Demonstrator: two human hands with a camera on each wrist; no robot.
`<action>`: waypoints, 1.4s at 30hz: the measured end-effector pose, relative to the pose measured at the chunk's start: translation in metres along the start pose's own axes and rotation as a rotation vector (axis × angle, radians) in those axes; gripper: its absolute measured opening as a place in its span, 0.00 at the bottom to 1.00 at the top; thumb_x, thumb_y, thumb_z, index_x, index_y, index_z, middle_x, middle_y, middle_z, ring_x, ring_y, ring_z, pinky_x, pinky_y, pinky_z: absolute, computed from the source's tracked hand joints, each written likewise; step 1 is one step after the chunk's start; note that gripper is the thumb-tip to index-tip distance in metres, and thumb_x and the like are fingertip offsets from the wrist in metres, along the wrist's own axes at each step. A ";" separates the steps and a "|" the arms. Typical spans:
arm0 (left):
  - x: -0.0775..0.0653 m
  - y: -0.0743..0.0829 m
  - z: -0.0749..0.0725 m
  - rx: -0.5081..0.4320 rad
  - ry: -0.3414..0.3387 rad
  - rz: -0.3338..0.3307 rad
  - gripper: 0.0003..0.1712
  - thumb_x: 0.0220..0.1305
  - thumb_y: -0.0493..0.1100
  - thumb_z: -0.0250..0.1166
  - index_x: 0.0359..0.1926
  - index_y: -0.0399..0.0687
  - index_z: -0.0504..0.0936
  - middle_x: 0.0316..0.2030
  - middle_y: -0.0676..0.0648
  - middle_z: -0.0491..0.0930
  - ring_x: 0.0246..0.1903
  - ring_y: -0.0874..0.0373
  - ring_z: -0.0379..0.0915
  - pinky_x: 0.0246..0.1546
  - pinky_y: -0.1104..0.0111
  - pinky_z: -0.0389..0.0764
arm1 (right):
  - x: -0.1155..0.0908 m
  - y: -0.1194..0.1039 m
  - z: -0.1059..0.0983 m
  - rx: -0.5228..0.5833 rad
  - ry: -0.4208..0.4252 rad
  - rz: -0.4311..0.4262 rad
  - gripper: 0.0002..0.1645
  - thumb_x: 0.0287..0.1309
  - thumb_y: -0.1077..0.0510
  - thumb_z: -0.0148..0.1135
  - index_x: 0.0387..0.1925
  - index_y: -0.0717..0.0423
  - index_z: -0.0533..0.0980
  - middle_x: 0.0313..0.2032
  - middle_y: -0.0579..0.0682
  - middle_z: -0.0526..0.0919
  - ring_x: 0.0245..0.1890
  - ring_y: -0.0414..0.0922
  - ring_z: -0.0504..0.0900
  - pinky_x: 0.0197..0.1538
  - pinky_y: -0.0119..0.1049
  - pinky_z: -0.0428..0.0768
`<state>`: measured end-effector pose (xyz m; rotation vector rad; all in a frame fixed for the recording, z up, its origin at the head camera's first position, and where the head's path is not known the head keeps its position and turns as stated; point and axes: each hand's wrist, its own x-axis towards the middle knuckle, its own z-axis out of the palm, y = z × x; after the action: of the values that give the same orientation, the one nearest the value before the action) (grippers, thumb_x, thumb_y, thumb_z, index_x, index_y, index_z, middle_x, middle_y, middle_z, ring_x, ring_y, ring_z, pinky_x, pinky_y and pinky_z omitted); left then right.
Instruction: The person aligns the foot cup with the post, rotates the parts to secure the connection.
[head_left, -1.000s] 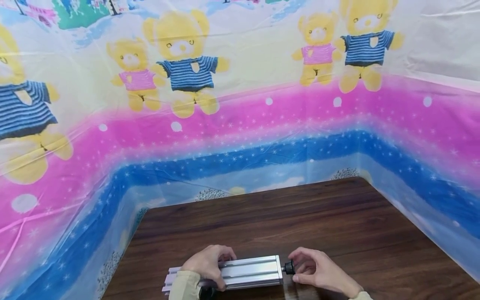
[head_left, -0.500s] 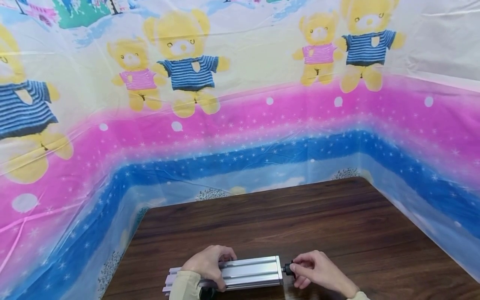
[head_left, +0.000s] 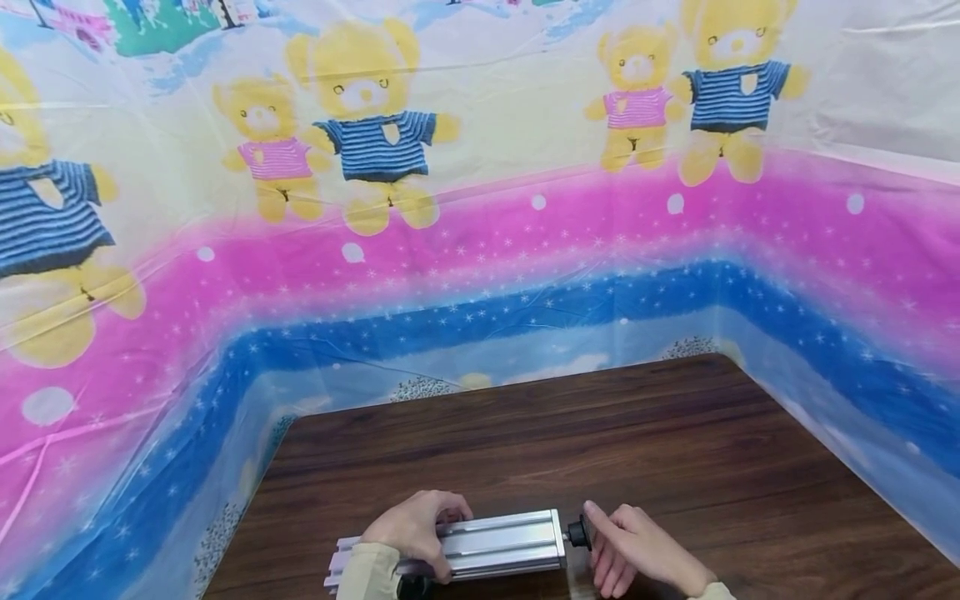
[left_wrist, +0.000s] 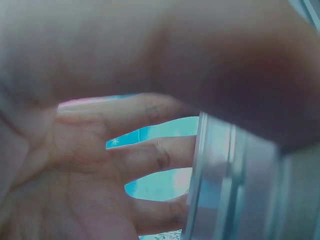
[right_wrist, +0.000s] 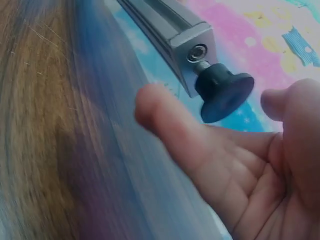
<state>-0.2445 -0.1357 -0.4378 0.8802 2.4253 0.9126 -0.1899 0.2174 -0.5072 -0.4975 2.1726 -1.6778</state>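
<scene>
A silver aluminum profile (head_left: 506, 540) lies across the near part of the table. My left hand (head_left: 416, 529) grips it near its left part, thumb on the near side and fingers over the far side. In the left wrist view, the fingers (left_wrist: 160, 155) reach the grooved profile (left_wrist: 240, 185). A black levelling foot (right_wrist: 225, 90) with a threaded stud sticks out of the end plate. Beside this foot, my right hand (head_left: 641, 546) has its fingers fairly straight and spread. In the right wrist view, the foot sits between thumb and fingers without a visible grip.
Another black round part (head_left: 414, 586) shows below my left hand. Pale pinkish profile ends (head_left: 341, 560) stick out to its left. The dark wooden table (head_left: 525, 442) meets a curtain (head_left: 480, 292) printed with bears on its far and side edges.
My right fingers closed around the black foot half a second ago and have now loosened, with the fingers swung down. The left hand and profile stay in place.
</scene>
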 end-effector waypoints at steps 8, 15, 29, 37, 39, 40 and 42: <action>-0.002 -0.005 0.000 0.000 0.006 0.000 0.34 0.29 0.32 0.80 0.45 0.57 0.84 0.39 0.56 0.82 0.35 0.61 0.75 0.37 0.68 0.76 | -0.003 -0.006 -0.005 -0.147 0.066 -0.172 0.25 0.67 0.52 0.63 0.58 0.65 0.75 0.49 0.62 0.83 0.41 0.42 0.88 0.40 0.35 0.86; -0.003 -0.011 0.003 0.007 0.005 0.001 0.34 0.29 0.32 0.80 0.44 0.57 0.84 0.38 0.57 0.83 0.35 0.64 0.75 0.38 0.69 0.76 | 0.002 0.001 -0.003 -0.124 0.012 -0.295 0.28 0.61 0.59 0.69 0.60 0.66 0.73 0.53 0.67 0.80 0.47 0.39 0.86 0.46 0.32 0.85; -0.006 -0.015 0.001 0.006 0.004 0.009 0.34 0.30 0.31 0.81 0.45 0.55 0.84 0.40 0.55 0.82 0.35 0.63 0.74 0.38 0.68 0.76 | 0.011 0.007 0.001 -0.040 -0.011 -0.207 0.20 0.71 0.57 0.58 0.49 0.75 0.79 0.38 0.62 0.89 0.34 0.50 0.91 0.36 0.40 0.87; -0.008 -0.011 -0.001 0.066 0.043 0.006 0.35 0.29 0.33 0.82 0.45 0.57 0.84 0.41 0.56 0.81 0.36 0.62 0.73 0.38 0.67 0.76 | 0.015 0.006 0.007 -0.017 0.010 -0.060 0.32 0.78 0.46 0.45 0.33 0.70 0.81 0.27 0.59 0.88 0.25 0.48 0.89 0.29 0.45 0.86; -0.008 -0.010 0.000 0.065 0.043 0.003 0.35 0.30 0.32 0.82 0.46 0.57 0.84 0.41 0.56 0.81 0.36 0.62 0.72 0.38 0.66 0.76 | 0.015 0.006 0.008 -0.019 0.008 -0.035 0.35 0.78 0.44 0.43 0.31 0.70 0.80 0.26 0.60 0.88 0.23 0.48 0.89 0.27 0.45 0.85; -0.009 -0.010 0.000 0.063 0.042 0.003 0.35 0.30 0.32 0.82 0.46 0.57 0.84 0.41 0.55 0.81 0.36 0.61 0.72 0.37 0.66 0.76 | 0.014 0.006 0.009 -0.019 0.005 -0.023 0.36 0.79 0.43 0.42 0.31 0.69 0.81 0.25 0.60 0.88 0.23 0.48 0.88 0.27 0.45 0.85; -0.009 -0.010 0.000 0.058 0.041 0.005 0.35 0.30 0.32 0.82 0.46 0.57 0.84 0.41 0.55 0.81 0.36 0.62 0.73 0.37 0.67 0.76 | 0.013 0.006 0.009 -0.021 0.002 -0.005 0.38 0.79 0.42 0.39 0.31 0.69 0.81 0.25 0.61 0.88 0.22 0.48 0.88 0.26 0.45 0.85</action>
<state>-0.2420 -0.1481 -0.4436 0.8964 2.4966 0.8746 -0.1975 0.2044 -0.5157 -0.5072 2.1937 -1.6605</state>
